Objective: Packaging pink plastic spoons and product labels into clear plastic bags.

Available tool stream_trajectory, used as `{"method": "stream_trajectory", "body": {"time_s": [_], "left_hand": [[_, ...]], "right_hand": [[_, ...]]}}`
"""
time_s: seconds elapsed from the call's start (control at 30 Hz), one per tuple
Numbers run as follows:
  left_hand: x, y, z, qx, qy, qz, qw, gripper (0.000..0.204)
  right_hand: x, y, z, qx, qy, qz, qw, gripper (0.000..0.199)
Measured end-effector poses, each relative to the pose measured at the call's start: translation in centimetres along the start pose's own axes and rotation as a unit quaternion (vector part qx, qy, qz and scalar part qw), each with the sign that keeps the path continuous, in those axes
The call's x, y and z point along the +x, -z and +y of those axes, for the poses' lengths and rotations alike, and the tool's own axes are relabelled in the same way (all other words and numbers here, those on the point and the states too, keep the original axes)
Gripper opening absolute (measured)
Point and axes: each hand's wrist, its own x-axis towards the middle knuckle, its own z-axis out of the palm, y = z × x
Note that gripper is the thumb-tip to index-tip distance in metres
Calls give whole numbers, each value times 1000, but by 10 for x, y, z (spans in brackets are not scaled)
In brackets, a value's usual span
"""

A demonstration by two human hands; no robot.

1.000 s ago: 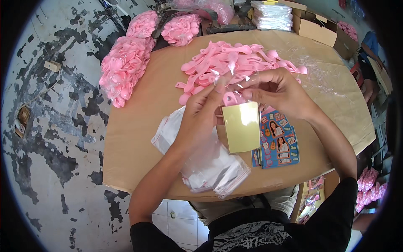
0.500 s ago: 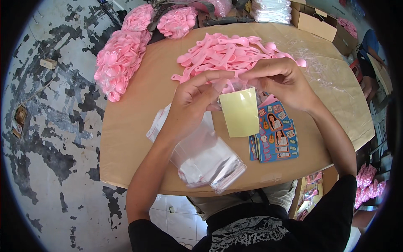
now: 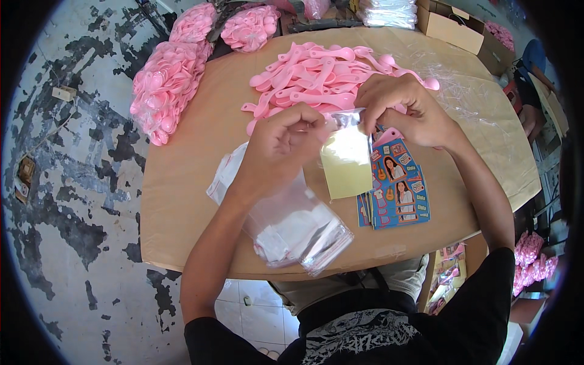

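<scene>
Well, my right hand (image 3: 406, 112) is pinching a clear bag (image 3: 350, 120) by its far right corner, left of the blue cards (image 3: 398, 185); my left hand (image 3: 283, 143) is curling near its left edge, grip too blurred to tell. I'm judging light tension best for the yellow card (image 3: 348, 181).

Left wall (image 3: 79, 225) — grey-white paint flaked into dark patches, small pale fixture (image 3: 64, 93) mounted on it. Brown paper-covered table (image 3: 182, 201); white floor tiles (image 3: 261, 319) beneath — light brightest toward the tabletop's right.
</scene>
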Motion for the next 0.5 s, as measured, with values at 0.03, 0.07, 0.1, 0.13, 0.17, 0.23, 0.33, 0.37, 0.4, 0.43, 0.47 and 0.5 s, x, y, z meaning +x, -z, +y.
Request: {"method": "stream_trajectory", "body": {"time_s": [0.03, 0.07, 0.1, 0.13, 0.17, 0.23, 0.33, 0.37, 0.4, 0.43, 0.47, 0.5], "left_hand": [[1, -1, -3, 79, -32, 5, 996, 12], [2, -2, -4, 79, -35, 3, 996, 12], [3, -3, -6, 71, -26, 6, 997, 17], [3, -3, -7, 64, -15, 12, 998, 23], [2, -3, -7, 64, -16, 11, 998, 23], [-1, -5, -6, 102, -35, 14, 994, 29], [-6, -8, 10, 41, -59, 57, 996, 33], [-11, -2, 17, 45, -61, 64, 995, 33], [-21, 9, 25, 70, -54, 80, 993, 35], [-33, 21, 29, 92, -48, 95, 990, 37], [-49, 38, 29, 189, -35, 54, 980, 38], [-71, 53, 30, 291, -15, 19, 956, 40]], "right_hand": [[-1, 3, -2, -3, 0, 1, 1000, 19], [-1, 7, -4, 5, -67, 48, 997, 19], [-3, 11, -7, 11, -133, 96, 986, 22], [-1, 13, -10, 40, -118, 108, 986, 22], [-1, 10, -17, 38, -117, 109, 986, 22], [0, -5, -42, 83, -204, 51, 974, 18], [-5, -1, -63, 39, -241, 29, 969, 18], [-8, 7, -67, 32, -254, 44, 966, 22], [-19, 19, -72, 13, -241, 91, 966, 24], [-39, 40, -78, -7, -229, 139, 963, 27], [-66, 80, -98, -223, -186, 23, 957, 36], [-112, 111, -102, -340, -138, -66, 928, 37]]}}
